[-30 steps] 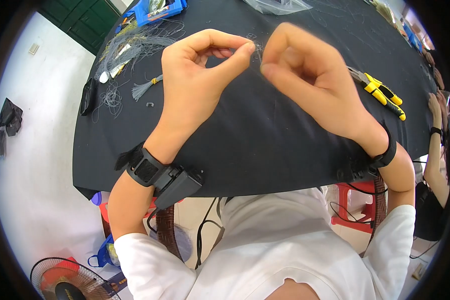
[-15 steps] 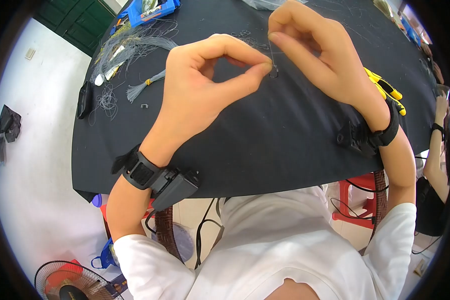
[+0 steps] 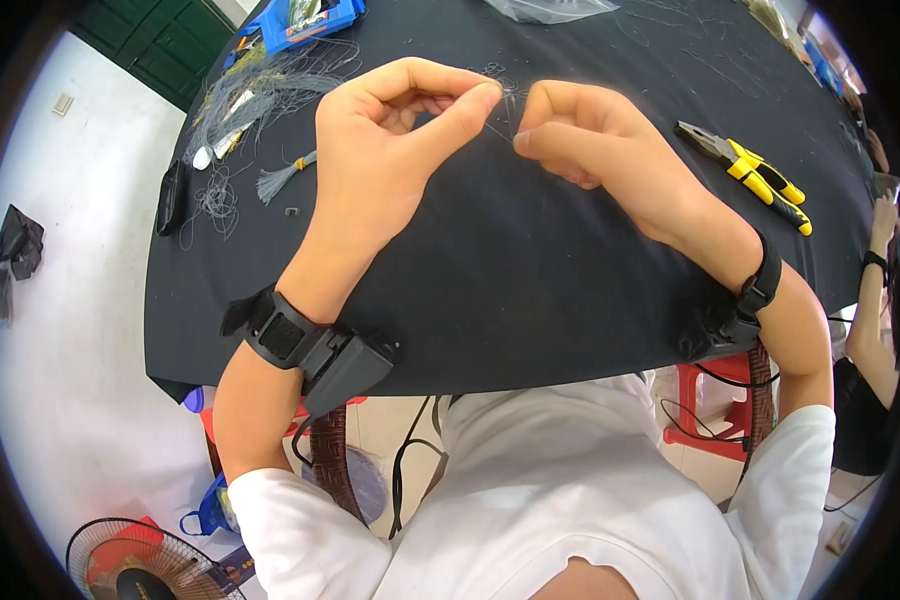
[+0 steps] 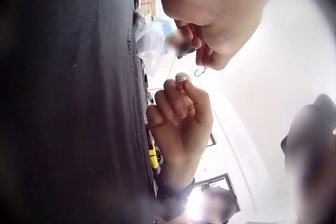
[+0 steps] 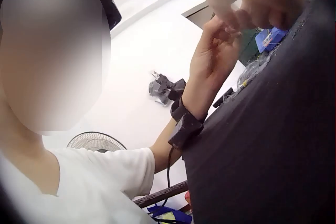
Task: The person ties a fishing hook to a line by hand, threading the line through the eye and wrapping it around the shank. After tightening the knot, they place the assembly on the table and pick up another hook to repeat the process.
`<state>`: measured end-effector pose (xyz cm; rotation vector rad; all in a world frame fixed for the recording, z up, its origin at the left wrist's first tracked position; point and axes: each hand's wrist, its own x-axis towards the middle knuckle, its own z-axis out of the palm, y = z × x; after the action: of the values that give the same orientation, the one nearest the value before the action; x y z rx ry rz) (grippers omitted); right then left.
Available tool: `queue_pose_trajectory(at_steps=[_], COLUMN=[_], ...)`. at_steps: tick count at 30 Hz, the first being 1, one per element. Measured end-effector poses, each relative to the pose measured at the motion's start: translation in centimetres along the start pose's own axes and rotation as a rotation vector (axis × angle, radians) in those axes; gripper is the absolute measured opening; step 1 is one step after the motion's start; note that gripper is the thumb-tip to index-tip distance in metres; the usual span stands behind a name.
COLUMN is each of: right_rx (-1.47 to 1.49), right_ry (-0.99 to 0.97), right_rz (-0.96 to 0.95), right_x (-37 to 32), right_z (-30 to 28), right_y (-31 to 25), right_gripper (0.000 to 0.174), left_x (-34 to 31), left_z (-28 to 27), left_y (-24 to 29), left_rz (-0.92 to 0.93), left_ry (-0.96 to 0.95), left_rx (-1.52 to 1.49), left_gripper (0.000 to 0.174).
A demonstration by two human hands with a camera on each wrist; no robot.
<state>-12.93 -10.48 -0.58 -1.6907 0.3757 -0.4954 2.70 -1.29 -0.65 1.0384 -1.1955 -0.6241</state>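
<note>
My left hand [image 3: 382, 140] is raised over the black-covered table, thumb and index finger pinching a small fishing hook [image 4: 200, 71]. In the left wrist view the hook's curved wire sticks out from those fingertips. A thin clear line [image 3: 499, 133] runs from there to my right hand [image 3: 615, 150], whose thumb and index finger pinch it, the other fingers curled in. Only a small gap separates the two sets of fingertips. Beyond them on the cloth lies a little cluster of wire-like pieces [image 3: 494, 70], partly hidden by my left hand.
Yellow-and-black pliers [image 3: 750, 175] lie to the right. On the left are tangled line [image 3: 260, 105], a banded bundle of grey strands [image 3: 288, 177] and a black case [image 3: 173, 197]. A blue box [image 3: 313, 25] and a clear plastic bag [image 3: 550, 8] sit at the back. Another person's arm [image 3: 875, 240] shows at far right.
My right hand rose with the line, then came back down and nearer. The left hand moved right, then back left and up, still pinching the hook. The pliers' head is uncovered again.
</note>
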Motion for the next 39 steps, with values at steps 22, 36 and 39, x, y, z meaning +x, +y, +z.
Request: queue_pose_trajectory(at_steps=[22, 36, 39], right_rx=[-0.873, -0.892, -0.841], right_ry=[0.035, 0.271, 0.24], right_rz=[-0.618, -0.951, -0.858], right_x=[-0.5, 0.2, 0.3], right_z=[0.2, -1.5, -2.0], right_y=[-0.5, -3.1, -3.1], right_gripper=[0.011, 0.008, 0.009], left_x=[-0.5, -0.8, -0.8], left_z=[0.4, 0.9, 0.8], left_y=[-0.1, 0.4, 0.6], left_rz=[-0.209, -0.138, -0.075], left_ry=[0.034, -0.14, -0.19], left_rx=[-0.151, 0.041, 0.048], left_gripper=[0.016, 0.011, 0.01])
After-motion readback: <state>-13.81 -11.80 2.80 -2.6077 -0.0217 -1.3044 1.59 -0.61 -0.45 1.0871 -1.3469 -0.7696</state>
